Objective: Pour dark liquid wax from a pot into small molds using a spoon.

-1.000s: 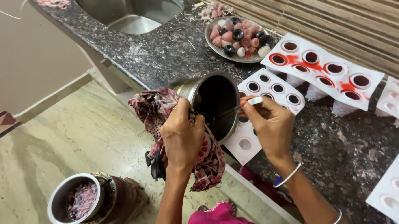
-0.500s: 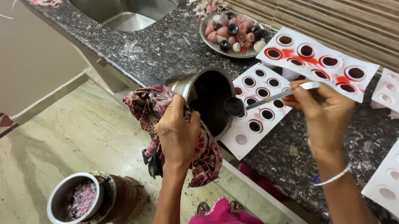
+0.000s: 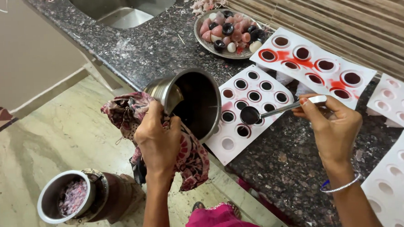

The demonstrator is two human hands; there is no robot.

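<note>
My left hand (image 3: pixel 157 140) grips a tilted steel pot (image 3: pixel 193 100) through a patterned red cloth (image 3: pixel 185 157), its mouth turned toward the counter. My right hand (image 3: pixel 332 123) holds a metal spoon (image 3: pixel 274 110) by the handle; its bowl carries dark liquid just above a white mould tray (image 3: pixel 249 109). Several of that tray's round cavities hold dark liquid, and a few near its front edge are white.
A second white mould tray (image 3: pixel 316 67) with red stains lies behind. More white trays (image 3: pixel 395 173) sit at the right. A steel plate (image 3: pixel 231 28) holds small pink, dark and white pieces. A sink (image 3: pixel 120 8) lies far left. A steel pot (image 3: pixel 67 199) stands on the floor.
My right hand drew the spoon out of the pot and carried it rightward over the white mould tray. My left hand keeps the pot tilted.
</note>
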